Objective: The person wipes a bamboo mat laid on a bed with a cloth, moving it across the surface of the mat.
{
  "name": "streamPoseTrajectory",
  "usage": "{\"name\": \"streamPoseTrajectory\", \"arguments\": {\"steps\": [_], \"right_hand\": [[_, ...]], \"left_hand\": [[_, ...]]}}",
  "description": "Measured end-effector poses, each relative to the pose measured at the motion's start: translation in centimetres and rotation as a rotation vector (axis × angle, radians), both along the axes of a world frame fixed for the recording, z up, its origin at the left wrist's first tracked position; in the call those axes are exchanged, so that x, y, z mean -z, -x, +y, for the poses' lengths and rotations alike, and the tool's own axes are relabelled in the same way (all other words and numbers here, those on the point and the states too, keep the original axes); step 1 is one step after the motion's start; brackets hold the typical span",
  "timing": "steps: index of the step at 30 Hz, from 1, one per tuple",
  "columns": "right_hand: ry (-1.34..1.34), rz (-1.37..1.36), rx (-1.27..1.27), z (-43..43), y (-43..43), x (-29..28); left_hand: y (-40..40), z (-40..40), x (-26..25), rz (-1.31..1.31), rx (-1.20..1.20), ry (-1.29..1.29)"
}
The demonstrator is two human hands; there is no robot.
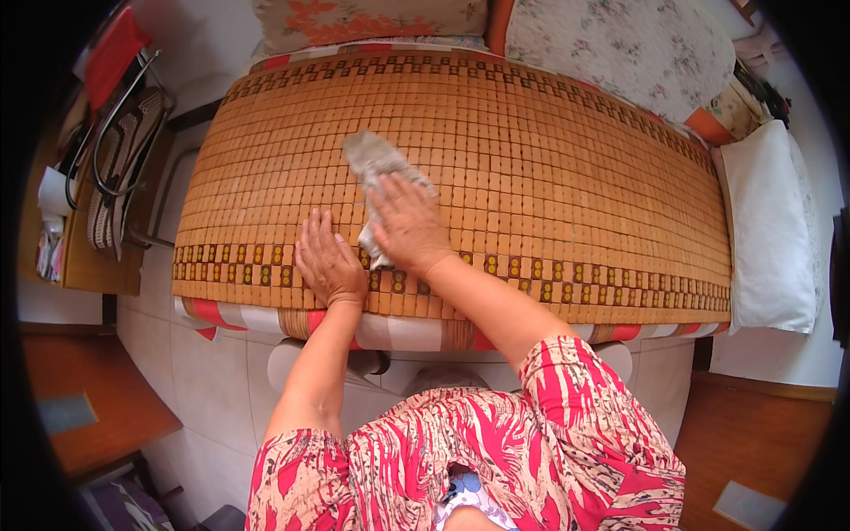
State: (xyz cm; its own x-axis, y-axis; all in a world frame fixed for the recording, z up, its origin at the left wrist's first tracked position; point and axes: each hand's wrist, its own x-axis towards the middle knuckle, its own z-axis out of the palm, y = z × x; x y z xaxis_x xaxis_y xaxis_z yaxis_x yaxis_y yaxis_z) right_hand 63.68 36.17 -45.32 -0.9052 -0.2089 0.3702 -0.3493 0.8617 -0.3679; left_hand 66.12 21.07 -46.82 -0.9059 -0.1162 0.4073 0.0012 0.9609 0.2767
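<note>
A bamboo tile mat (pixel 531 179) with dark patterned bands along its edges covers the bench-like surface before me. My right hand (pixel 413 226) is pressed over a greyish cleaning cloth (pixel 377 152) on the mat, left of its middle. The cloth sticks out beyond the fingertips and beside the thumb; the part under the palm is hidden. Close by on the left, my left hand (pixel 330 262) lies flat on the mat's near edge, across the patterned band. It holds nothing, and its thumb is spread a little from the fingers.
Under the mat hangs a striped cloth cover (pixel 398 332). Cushions (pixel 372 23) and a floral cover (pixel 617 53) line the back. A white pillow (pixel 770 226) stands at the right end. On the left are a folded chair (pixel 113 152) and a wooden cabinet (pixel 126 265).
</note>
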Motion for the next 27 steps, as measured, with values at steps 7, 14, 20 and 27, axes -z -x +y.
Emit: {"name": "streamPoseTrajectory", "arguments": {"steps": [7, 14, 20, 27], "right_hand": [[-0.226, -0.003, 0.434, 17.0, -0.4, 1.4], [-0.189, -0.204, 0.88, 34.5, -10.9, 0.9], [-0.417, -0.419, 1.247, 39.1, -16.3, 0.9], [-0.299, 0.051, 0.646, 26.9, -7.5, 2.6]], "left_hand": [[-0.1, 0.4, 0.1, 0.005, -0.011, 0.032], [0.0, 0.0, 0.4, 0.031, -0.007, 0.025], [0.0, 0.2, 0.4, 0.059, -0.004, 0.028], [-0.1, 1.0, 0.3, 0.033, -0.006, 0.043]]}}
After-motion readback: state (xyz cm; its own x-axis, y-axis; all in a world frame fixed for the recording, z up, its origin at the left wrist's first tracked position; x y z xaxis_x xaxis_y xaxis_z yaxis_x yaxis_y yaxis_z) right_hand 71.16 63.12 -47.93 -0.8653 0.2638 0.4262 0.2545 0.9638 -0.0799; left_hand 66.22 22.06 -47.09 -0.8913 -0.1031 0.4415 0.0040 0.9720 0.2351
